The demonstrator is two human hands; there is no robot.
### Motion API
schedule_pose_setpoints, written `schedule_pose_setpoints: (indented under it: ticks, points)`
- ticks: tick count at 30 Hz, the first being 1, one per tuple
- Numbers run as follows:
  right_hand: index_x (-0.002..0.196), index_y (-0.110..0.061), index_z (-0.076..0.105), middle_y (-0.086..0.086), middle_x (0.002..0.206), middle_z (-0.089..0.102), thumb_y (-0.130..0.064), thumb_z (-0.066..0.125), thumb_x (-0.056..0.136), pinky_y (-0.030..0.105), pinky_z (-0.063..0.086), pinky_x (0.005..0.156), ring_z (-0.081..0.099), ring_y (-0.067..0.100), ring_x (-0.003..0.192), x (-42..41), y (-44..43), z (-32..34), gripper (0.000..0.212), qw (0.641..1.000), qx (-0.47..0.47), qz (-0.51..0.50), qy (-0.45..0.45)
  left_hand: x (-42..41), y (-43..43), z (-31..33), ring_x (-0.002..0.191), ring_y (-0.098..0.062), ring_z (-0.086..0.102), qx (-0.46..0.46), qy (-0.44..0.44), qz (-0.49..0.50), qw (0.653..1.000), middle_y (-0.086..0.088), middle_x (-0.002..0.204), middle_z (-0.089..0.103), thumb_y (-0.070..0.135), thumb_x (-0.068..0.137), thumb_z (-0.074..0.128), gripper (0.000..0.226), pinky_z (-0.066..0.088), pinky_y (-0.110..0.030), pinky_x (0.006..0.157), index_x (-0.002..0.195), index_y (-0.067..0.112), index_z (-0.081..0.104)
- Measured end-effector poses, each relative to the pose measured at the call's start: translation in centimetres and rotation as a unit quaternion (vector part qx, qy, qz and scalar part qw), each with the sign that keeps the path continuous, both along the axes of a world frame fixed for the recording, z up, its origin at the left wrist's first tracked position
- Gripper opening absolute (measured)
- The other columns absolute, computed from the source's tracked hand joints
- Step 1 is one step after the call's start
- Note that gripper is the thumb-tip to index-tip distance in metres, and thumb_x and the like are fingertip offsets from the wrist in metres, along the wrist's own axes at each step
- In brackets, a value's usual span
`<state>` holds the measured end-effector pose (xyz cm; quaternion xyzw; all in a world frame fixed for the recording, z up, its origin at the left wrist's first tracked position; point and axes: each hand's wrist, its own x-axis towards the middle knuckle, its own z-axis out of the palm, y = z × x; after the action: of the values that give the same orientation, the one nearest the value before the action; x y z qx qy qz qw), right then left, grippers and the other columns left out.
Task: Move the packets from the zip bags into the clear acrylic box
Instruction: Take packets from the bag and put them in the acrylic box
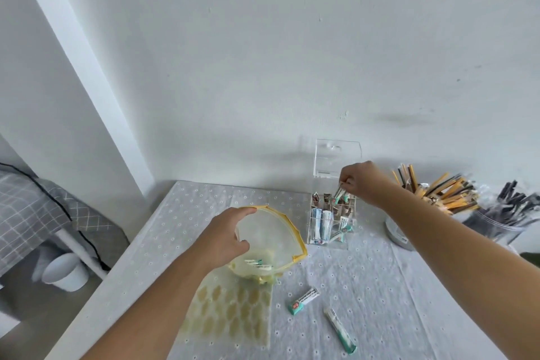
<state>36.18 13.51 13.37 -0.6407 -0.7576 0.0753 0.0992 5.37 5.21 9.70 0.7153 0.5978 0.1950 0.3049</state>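
A zip bag [280, 228] with a yellow rim stands open at the table's middle. My left hand [225, 234] grips its near rim and holds it open. A few white-and-teal packets [258, 263] lie at its bottom. The clear acrylic box [331, 213] stands behind it to the right with its lid [337, 158] raised, holding several packets in compartments. My right hand [362, 181] is over the box's top and pinches white-and-teal packets [340, 194] at the opening. Two more packets, one [303, 300] and another [340, 330], lie loose on the tablecloth in front.
A flat patterned zip bag [230, 313] lies under my left forearm. At the right stand a jar of yellow-and-brown stick packets [432, 193] and a jar of dark sticks [502, 213]. The wall is just behind the box. Left of the table are a bed [35, 207] and a white bin [65, 272].
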Motion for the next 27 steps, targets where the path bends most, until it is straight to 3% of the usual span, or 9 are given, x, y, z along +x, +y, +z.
schedule_pose_setpoints:
  ticks: [4,11,19,24,27]
  points:
    - [0.095,-0.009,0.069,0.006,0.097,0.071,-0.017,0.057,0.090,0.029,0.049,0.076,0.064,0.022,0.091,0.5,1.2,-2.0,0.016,0.999,-0.027,0.006,-0.045,-0.2,0.0,0.0,0.058,0.001,0.052,-0.004,-0.003,0.006,1.000,0.016,0.100,0.049,0.005,0.078,0.061,0.064,0.040,-0.007,0.059,0.132,0.035,0.047]
    - [0.093,-0.008,0.068,0.008,0.098,0.069,-0.013,0.050,0.090,0.029,0.046,0.074,0.062,0.024,0.093,0.7,2.0,-4.5,0.019,0.996,-0.054,0.000,-0.067,0.0,-0.1,0.2,0.055,0.002,0.050,-0.012,-0.009,0.013,1.000,0.014,0.081,0.046,0.003,0.078,0.060,0.064,0.039,-0.005,0.056,0.131,0.035,0.047]
    - [0.083,-0.011,0.067,0.003,0.079,0.057,-0.008,0.053,0.084,0.027,0.043,0.065,0.053,0.019,0.075,2.4,2.4,-5.5,0.014,0.996,-0.060,-0.040,-0.043,0.3,0.0,0.2,0.056,0.003,0.050,-0.013,0.000,0.007,1.000,0.013,0.094,0.050,0.005,0.078,0.060,0.065,0.041,-0.007,0.059,0.132,0.038,0.046]
    - [0.080,-0.015,0.061,0.005,0.083,0.057,-0.010,0.053,0.087,0.025,0.040,0.065,0.050,0.018,0.076,2.1,2.0,-6.0,0.011,0.995,-0.078,-0.032,-0.060,0.5,0.1,-0.1,0.059,0.003,0.052,-0.014,0.002,0.000,1.000,0.012,0.109,0.053,0.005,0.078,0.060,0.065,0.042,-0.007,0.061,0.132,0.038,0.045]
    - [0.087,-0.013,0.067,0.007,0.092,0.064,-0.011,0.053,0.089,0.026,0.045,0.070,0.055,0.019,0.083,1.7,2.0,-6.4,0.013,0.994,-0.089,-0.017,-0.057,0.4,0.0,-0.1,0.058,0.003,0.051,-0.015,0.003,0.001,1.000,0.014,0.098,0.052,0.005,0.078,0.060,0.064,0.041,-0.008,0.060,0.132,0.038,0.046]
